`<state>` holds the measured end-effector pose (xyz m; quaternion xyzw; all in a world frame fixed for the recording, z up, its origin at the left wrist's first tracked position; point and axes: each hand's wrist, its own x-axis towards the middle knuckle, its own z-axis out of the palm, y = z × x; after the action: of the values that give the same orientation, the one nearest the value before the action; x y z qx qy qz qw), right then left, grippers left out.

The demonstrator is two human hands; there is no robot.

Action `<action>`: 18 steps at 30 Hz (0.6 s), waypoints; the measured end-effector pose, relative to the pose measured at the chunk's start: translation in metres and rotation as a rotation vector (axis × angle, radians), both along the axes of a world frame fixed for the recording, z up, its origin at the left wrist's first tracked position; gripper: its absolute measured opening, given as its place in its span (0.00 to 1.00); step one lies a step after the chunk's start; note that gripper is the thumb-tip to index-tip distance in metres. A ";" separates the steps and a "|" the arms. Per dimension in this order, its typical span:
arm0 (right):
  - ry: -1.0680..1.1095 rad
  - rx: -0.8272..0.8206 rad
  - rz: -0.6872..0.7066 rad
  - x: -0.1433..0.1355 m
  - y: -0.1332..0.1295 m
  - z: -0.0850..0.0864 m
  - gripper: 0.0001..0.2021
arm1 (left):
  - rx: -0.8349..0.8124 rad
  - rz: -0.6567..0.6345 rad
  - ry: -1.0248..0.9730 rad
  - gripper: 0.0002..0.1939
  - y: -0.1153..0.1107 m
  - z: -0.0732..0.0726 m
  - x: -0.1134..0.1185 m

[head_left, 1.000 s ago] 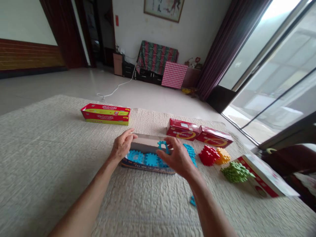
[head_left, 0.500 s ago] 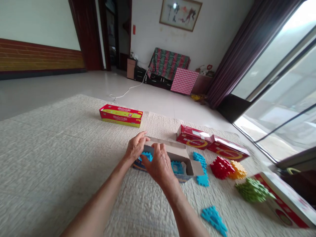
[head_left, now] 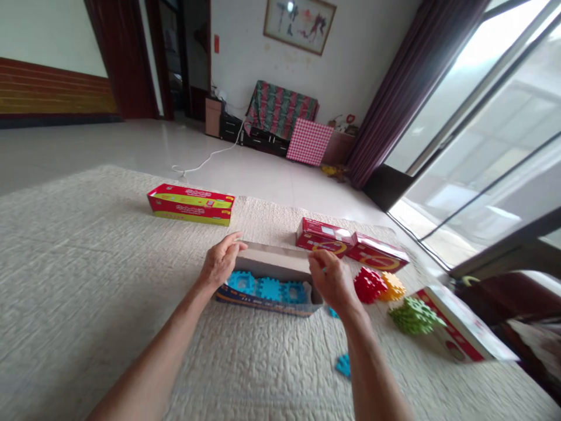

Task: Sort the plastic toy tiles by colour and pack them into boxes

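A long cardboard box with a dark blue front lies open before me, its lid standing up at the back. Inside it, blue interlocking plastic pieces sit in a row. At the box's left end, my left hand is closed on the cardboard near the end flap. My right hand has its fingers curled on the right end by the flap, which it mostly hides. Another blue piece lies on the mat, partly behind my right forearm.
Red pieces, yellow pieces and a green pile lie on the right, the green against a white-and-red box. Two dark red boxes stand beyond. A red-and-yellow box is at the back left of the quilted mat.
My right hand has moved from over the middle of the box to its right end, uncovering the blue pieces. My left hand stays at the left end. The view has shifted right.
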<state>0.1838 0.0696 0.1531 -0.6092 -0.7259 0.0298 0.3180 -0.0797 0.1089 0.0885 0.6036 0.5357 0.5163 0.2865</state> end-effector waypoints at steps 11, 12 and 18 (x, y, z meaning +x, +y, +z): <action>-0.338 -0.419 -0.343 0.094 0.077 -0.028 0.13 | -0.039 0.013 0.050 0.27 0.002 -0.002 -0.002; -0.345 -0.441 -0.342 0.093 0.081 -0.034 0.14 | -0.035 0.015 0.052 0.27 0.002 -0.003 -0.002; -0.352 -0.517 -0.331 0.094 0.092 -0.053 0.20 | -0.022 0.022 0.079 0.26 0.002 -0.005 -0.003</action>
<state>0.2778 0.1613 0.1000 -0.7748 -0.6293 0.0551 0.0240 -0.0829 0.1106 0.0839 0.6142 0.5589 0.4895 0.2660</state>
